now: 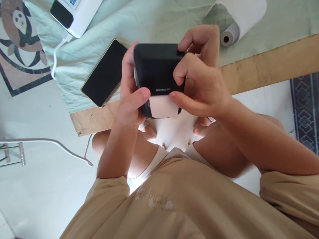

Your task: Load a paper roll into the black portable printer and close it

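A black label printer [157, 71] marked NIIMBOT is held up in front of me, over the table's near edge. A blank pale label strip [163, 107] sticks out of its near side. My left hand [131, 99] is closed around the printer's left side, thumb on the near corner. My right hand [201, 73] grips the right side, with its thumb by the strip's right corner and its fingers curled on the top and far right corner. Whether the right thumb touches the strip, I cannot tell. Just left of the printer lies a dark-screened phone [104, 73].
A green cloth [159, 20] covers the table, leaving a wooden edge [269, 63] bare. At the back left is a white device [79, 16] with a plugged-in white cable [56, 56]. A white paper roll [231, 35] lies at the back right. Another cable [50, 141] hangs at left.
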### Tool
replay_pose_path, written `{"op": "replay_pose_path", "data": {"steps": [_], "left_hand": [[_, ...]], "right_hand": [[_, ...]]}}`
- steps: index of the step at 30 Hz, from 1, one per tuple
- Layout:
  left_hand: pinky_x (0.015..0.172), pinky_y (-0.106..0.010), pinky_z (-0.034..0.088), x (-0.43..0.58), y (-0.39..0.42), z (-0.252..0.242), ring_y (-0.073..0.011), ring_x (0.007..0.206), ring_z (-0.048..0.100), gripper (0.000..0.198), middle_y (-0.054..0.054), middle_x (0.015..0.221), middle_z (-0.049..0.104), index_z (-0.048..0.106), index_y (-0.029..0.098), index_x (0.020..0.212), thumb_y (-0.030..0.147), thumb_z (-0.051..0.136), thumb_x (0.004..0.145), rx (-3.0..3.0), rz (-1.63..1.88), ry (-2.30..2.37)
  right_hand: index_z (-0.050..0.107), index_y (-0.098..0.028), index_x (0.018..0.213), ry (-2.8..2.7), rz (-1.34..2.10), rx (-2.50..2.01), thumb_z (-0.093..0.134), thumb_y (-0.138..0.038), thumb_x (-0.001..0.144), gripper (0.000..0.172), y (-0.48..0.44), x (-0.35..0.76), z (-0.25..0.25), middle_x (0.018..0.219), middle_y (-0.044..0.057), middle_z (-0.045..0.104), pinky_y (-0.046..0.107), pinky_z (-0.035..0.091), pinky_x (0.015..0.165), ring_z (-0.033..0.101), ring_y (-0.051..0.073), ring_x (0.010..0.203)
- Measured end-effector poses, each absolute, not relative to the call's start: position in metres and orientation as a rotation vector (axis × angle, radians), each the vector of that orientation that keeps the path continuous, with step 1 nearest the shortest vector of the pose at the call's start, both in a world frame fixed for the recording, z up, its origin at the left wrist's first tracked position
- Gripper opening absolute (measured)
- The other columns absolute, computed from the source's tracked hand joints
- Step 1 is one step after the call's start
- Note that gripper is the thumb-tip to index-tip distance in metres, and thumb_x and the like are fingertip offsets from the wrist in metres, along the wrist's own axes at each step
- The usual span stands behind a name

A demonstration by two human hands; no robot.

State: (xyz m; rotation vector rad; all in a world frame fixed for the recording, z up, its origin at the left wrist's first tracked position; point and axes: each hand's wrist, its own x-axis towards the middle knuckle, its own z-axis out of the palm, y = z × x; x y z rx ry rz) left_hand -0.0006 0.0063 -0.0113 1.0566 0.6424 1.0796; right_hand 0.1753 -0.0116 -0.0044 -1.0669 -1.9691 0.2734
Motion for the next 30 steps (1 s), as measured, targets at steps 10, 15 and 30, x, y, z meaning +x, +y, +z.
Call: {"op": "replay_pose_path", "data": {"steps": [10, 15, 30], "left_hand": [[0.084, -0.038, 0.053, -0.004, 0.002, 0.004, -0.0276, 0.104, 0.062, 0.03, -0.002, 0.097, 0.064, 0.062, 0.027, 0.102, 0.039, 0.068, 0.075, 1.015, 0.973, 0.793], [0.076, -0.036, 0.054, -0.003, 0.004, -0.002, -0.0251, 0.095, 0.064, 0.026, -0.003, 0.086, 0.06, 0.063, 0.027, 0.098, 0.039, 0.068, 0.075, 0.99, 1.009, 0.776], [0.11, -0.045, 0.039, 0.001, 0.003, 0.003, -0.0277, 0.14, 0.038, 0.048, -0.003, 0.122, 0.065, 0.051, 0.031, 0.13, 0.054, 0.048, 0.088, 0.904, 0.963, 0.695]], "right_hand": [[0.033, -0.022, 0.129, -1.747, 0.978, -1.095, 0.063, -0.044, 0.076, 0.065, -0.008, 0.172, -0.004, 0.127, 0.006, 0.046, 0.025, 0.05, 0.077, 0.053, 0.015, 0.103], [0.035, -0.019, 0.128, -1.739, 0.998, -1.084, 0.064, -0.043, 0.076, 0.064, -0.008, 0.173, 0.0, 0.124, 0.006, 0.049, 0.025, 0.048, 0.076, 0.053, 0.014, 0.1], [0.027, -0.023, 0.136, -1.681, 1.154, -1.036, 0.063, -0.051, 0.077, 0.074, -0.004, 0.182, -0.009, 0.126, 0.005, 0.046, 0.02, 0.051, 0.077, 0.054, 0.009, 0.093]]}}
